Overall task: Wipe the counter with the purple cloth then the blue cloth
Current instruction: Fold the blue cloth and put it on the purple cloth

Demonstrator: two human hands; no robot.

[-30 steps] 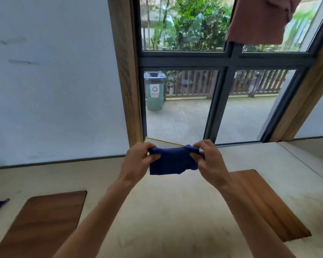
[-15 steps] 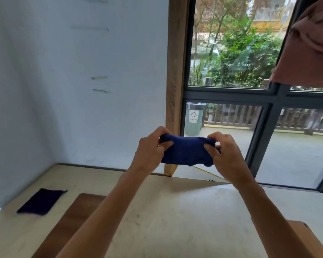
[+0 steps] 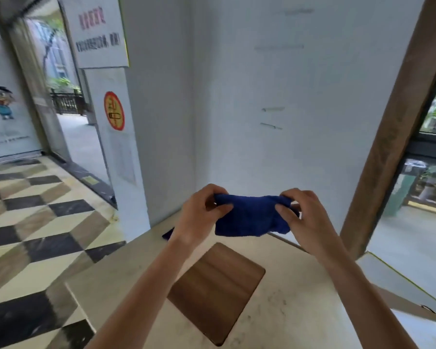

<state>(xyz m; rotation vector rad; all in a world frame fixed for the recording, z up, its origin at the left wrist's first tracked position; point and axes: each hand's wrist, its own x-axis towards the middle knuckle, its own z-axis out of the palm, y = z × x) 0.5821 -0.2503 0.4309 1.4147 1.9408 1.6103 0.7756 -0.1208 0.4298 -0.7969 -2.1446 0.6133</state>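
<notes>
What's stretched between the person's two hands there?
In the head view, the blue cloth spans between the left hand and the right hand, each pinching an upper corner, above the counter.

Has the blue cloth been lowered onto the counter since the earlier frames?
No. The blue cloth is still held up between both hands, above the counter.

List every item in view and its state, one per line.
Blue cloth: bunched, held in the air by both hands.
Left hand: pinching the cloth's left end.
Right hand: pinching its right end.
Purple cloth: on the counter, mostly hidden.
Counter: smudged.
</notes>
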